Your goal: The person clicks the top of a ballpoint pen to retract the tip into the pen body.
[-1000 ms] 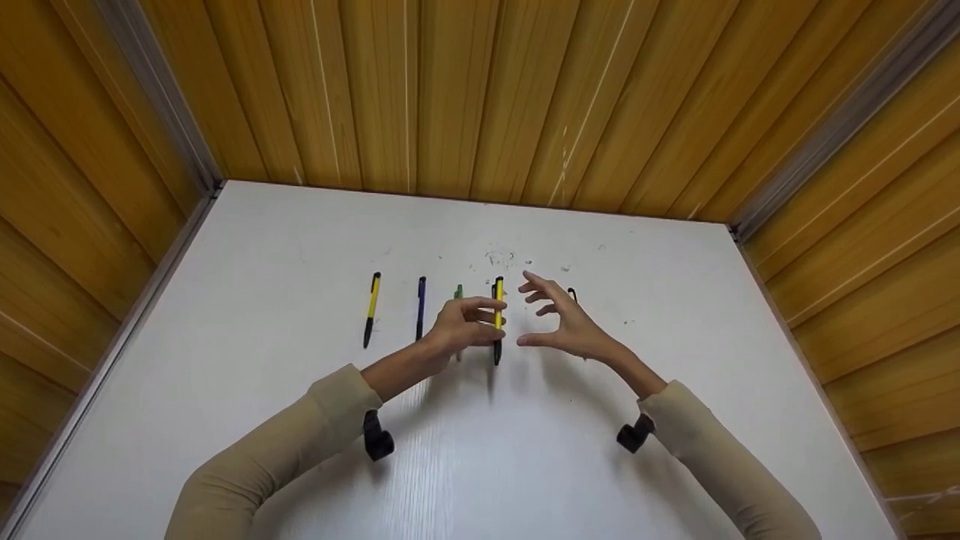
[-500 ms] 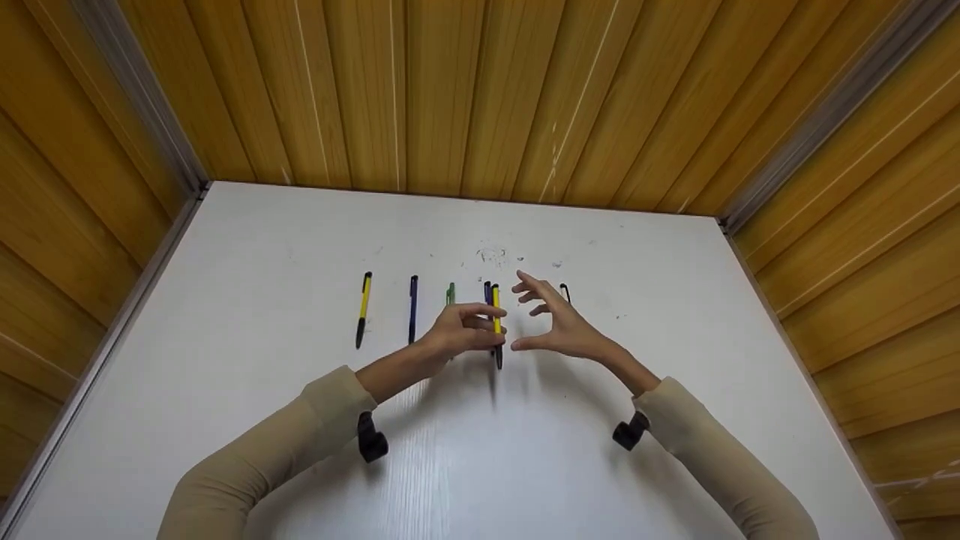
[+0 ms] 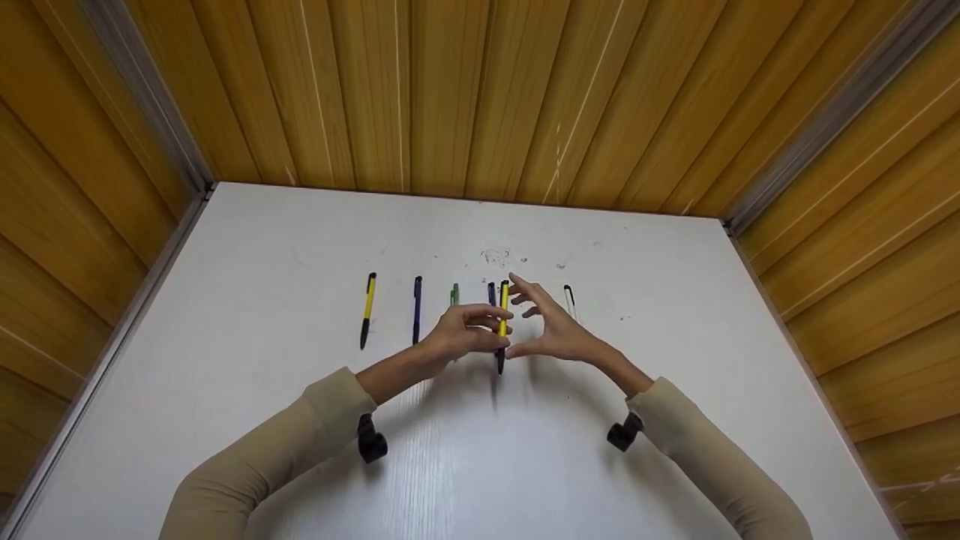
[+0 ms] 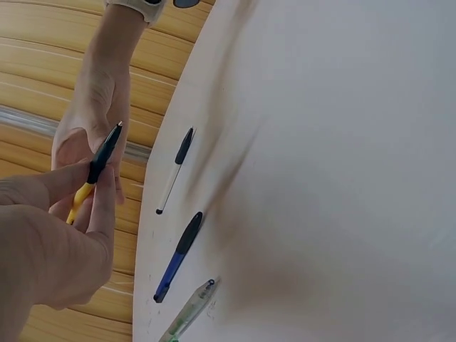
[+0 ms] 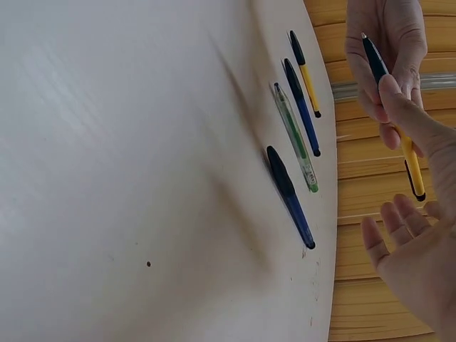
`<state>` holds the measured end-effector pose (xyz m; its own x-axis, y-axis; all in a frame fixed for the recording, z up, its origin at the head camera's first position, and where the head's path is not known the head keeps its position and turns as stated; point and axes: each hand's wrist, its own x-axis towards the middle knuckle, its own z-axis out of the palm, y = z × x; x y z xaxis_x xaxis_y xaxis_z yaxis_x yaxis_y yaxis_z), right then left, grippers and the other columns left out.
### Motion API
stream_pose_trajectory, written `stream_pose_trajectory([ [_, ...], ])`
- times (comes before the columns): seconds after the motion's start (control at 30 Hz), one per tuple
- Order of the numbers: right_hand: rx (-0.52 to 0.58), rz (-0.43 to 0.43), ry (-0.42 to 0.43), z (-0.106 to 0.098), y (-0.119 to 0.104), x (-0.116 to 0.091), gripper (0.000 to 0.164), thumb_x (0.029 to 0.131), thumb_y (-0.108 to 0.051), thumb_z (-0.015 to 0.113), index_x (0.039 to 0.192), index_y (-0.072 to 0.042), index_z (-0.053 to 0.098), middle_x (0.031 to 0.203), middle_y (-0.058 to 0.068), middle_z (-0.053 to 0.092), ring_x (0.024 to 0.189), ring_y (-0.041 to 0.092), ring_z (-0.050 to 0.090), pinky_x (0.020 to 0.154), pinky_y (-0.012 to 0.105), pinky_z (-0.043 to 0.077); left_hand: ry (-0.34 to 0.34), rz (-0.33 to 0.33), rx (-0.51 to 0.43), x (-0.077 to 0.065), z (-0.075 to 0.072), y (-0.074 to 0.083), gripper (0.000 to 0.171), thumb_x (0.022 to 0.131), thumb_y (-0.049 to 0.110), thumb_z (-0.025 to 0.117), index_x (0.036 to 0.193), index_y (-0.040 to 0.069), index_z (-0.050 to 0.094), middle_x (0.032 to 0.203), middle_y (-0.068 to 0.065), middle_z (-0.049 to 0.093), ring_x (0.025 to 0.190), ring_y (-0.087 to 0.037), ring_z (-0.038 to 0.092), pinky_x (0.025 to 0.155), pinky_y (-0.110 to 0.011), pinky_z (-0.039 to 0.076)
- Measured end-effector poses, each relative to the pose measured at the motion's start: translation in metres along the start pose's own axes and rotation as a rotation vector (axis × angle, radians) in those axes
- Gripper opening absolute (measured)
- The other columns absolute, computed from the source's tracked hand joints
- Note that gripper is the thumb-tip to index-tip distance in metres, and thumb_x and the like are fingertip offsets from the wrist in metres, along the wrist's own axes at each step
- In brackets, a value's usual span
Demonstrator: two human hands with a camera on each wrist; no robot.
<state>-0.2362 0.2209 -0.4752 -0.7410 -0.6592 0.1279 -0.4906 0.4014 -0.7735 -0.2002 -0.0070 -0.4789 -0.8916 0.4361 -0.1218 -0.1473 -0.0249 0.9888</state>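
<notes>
Hand gap: since the earlier frames, the right hand [image 3: 561, 330] has been brought leftward; its fingertips now stand just beside the held yellow pen [image 3: 503, 307].
Left hand grip: the held yellow pen is pinched between the thumb and fingers of the left hand [image 3: 463, 330].
Right hand opening: thumb and fingers are spread in a wide curve around the pen's right side; no grip is seen. Whether contact is made cannot be told.
Held pen position: held above the table [image 3: 487, 480], between the hands, with the black grip end near and the clip end far.
Step in hand: judged to be a two-handed action on the pen, possibly a transfer.
Next move: closure of the right fingers is likely called for, with the left pinch maintained until control is secured.
Row on table, left to right: left-end yellow pen [image 3: 367, 309], blue pen [image 3: 417, 311], green pen [image 3: 454, 292], dark blue pen [image 3: 491, 289] just left of the held pen's far end, and white-barrelled pen [image 3: 569, 295], partly covered by the right hand.
Far side: a wood-patterned wall [image 3: 442, 97] is set beyond the table.
</notes>
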Motion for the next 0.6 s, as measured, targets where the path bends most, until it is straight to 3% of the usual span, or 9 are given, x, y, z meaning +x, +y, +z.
stream_pose_trajectory([
  [0.43, 0.058, -0.003, 0.003, 0.0052, -0.0016, 0.0002, 0.118, 0.076, -0.018, 0.092, 0.164, -0.01, 0.015, 0.152, 0.017, 0.045, 0.137, 0.032, 0.046, 0.109, 0.054, 0.048, -0.018, 0.057, 0.006, -0.001, 0.0008, -0.0008, 0.044, 0.088, 0.0, 0.075, 0.131, -0.004, 0.064, 0.118, -0.021, 0.072, 0.097, -0.015, 0.072, 0.091, -0.035, 0.063],
  [0.6, 0.074, -0.007, 0.017, 0.0087, -0.0017, -0.0009, 0.117, 0.074, -0.012, 0.092, 0.164, -0.012, 0.017, 0.151, 0.017, 0.046, 0.137, 0.032, 0.046, 0.109, 0.054, 0.048, -0.028, 0.074, 0.031, -0.0025, 0.0005, -0.0042, 0.041, 0.091, 0.001, 0.074, 0.131, -0.001, 0.064, 0.114, -0.021, 0.073, 0.098, -0.016, 0.072, 0.091, -0.036, 0.063],
])
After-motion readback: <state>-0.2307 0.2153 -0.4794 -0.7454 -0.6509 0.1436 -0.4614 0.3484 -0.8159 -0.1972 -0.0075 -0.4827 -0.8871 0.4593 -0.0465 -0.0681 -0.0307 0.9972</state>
